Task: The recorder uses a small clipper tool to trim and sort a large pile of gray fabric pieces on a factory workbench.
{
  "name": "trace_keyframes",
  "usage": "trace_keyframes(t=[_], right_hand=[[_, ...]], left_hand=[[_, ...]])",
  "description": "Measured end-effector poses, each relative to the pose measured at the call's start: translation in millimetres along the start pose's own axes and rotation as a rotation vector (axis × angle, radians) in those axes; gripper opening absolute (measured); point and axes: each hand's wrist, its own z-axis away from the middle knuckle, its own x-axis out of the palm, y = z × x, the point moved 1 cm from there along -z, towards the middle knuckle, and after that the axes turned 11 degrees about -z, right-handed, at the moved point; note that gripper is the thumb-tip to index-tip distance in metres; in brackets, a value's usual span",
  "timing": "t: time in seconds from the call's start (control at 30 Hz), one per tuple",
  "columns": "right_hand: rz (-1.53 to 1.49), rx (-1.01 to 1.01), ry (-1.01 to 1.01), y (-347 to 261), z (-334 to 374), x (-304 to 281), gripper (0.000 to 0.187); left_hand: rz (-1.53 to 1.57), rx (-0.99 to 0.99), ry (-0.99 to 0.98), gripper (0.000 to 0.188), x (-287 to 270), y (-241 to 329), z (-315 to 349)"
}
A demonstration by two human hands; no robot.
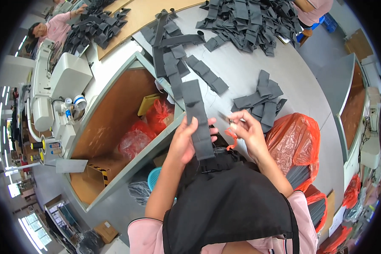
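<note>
My left hand (pixel 183 142) is closed on a dark grey fabric strip (pixel 202 131), its thumb across the front and its fingers behind. The strip hangs lengthwise toward me, with loose threads at its near end. Just right of it, my right hand (pixel 250 132) pinches small thread snips (pixel 224 117), whose dark blades point at the strip without touching it. An orange-red cord (pixel 231 140) dangles from the snips below my fingers. Beyond my hands, a folded grey strip (pixel 207 75) and a small heap of grey pieces (pixel 262 99) lie on the table.
A big pile of grey pieces (pixel 245 25) covers the far table. Red plastic bags (pixel 294 144) stand at my right. On the left are an open wooden bin (pixel 110 114) and a sewing machine (pixel 70 74). A co-worker (pixel 57 28) sits at the far left.
</note>
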Motion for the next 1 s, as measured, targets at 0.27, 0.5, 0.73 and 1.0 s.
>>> trace_keyframes(t=[0.27, 0.5, 0.73, 1.0], right_hand=[[0.862, -0.316, -0.142, -5, 36, 12, 0.024], [1.086, -0.433, -0.267, -19, 30, 18, 0.025], [1.065, -0.566, -0.366, -19, 22, 19, 0.023], [1.065, -0.651, -0.334, -27, 31, 13, 0.023]], left_hand=[[0.062, 0.072, 0.096, 0.031, -2, 18, -17], [0.016, 0.043, 0.065, 0.031, 3, 26, -18], [-0.038, -0.010, 0.033, 0.028, 5, 28, -20], [-0.034, -0.048, 0.052, 0.027, 0, 26, -22]])
